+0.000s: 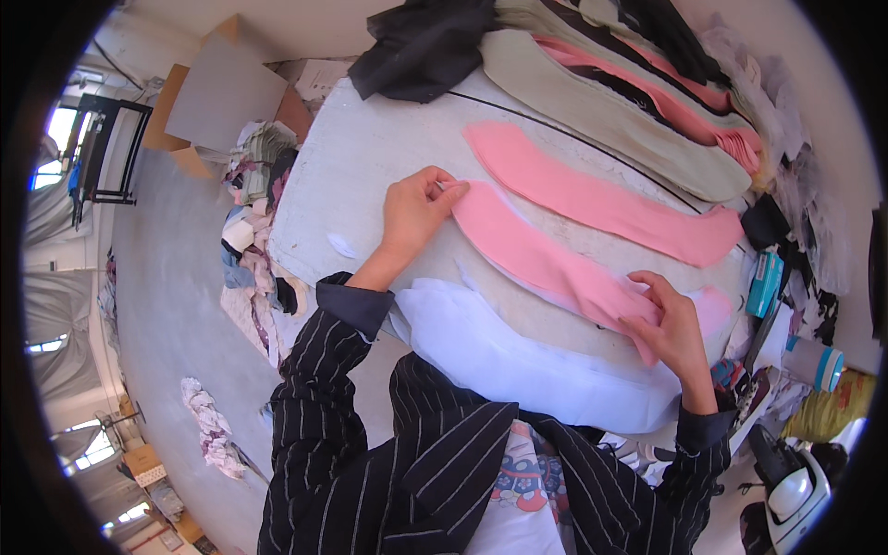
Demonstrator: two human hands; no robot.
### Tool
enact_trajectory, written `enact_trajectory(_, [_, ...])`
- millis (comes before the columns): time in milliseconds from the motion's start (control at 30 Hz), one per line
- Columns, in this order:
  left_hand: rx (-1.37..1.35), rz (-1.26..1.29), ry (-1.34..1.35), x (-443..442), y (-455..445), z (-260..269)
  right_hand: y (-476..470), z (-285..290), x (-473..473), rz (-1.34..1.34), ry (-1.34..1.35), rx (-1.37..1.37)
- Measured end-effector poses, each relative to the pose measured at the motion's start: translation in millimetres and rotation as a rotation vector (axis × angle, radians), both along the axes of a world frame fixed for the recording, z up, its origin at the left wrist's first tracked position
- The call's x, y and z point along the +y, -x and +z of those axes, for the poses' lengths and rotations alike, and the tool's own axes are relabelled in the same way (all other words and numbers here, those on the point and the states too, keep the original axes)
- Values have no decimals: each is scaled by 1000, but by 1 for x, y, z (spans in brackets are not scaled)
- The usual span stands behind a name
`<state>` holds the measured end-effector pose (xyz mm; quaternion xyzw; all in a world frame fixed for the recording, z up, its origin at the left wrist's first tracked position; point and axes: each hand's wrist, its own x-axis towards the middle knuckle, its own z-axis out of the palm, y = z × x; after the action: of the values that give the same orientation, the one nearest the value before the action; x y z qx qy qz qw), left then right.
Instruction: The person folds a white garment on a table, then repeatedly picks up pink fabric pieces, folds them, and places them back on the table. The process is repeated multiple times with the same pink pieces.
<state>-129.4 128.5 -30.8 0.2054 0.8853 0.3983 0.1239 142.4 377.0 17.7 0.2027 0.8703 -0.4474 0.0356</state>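
My left hand (418,214) pinches the upper left end of a curved pink fabric piece (527,243) between thumb and fingers. White sheer material shows along the edges under this piece. Over at its right end, my right hand (662,320) has thumb and fingers on a raised fold of the pink cloth. Just beyond lies a curved stack of pink fabric pieces (603,194), touched by neither hand. Nearest my body, a pile of white sheer curved pieces (527,368) lies along the table's near edge.
The white table (333,166) bears a grey-green and pink fabric pile (596,118) and black cloth (430,48) at its far side. Fabric scraps (253,243) sit past the left edge. A teal packet (765,283) and a lidded container (812,362) are at the right.
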Motion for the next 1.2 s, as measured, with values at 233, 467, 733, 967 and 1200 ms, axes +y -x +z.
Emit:
enact_trajectory(233, [620, -446, 132, 30, -15, 0, 5, 14, -2, 22, 59, -30])
enact_trajectory(467, [486, -606, 331, 30, -14, -3, -9, 20, 12, 0, 370, -91])
enact_trajectory(733, [480, -650, 380, 33, -15, 8, -8, 4, 11, -24, -93, -97])
enact_trajectory(967, [682, -912, 162, 69, -62, 9, -11, -8, 12, -2, -142, -35])
enact_trajectory(1200, [544, -1105, 270, 86, -81, 3, -31, 5, 39, -131, 13, -95])
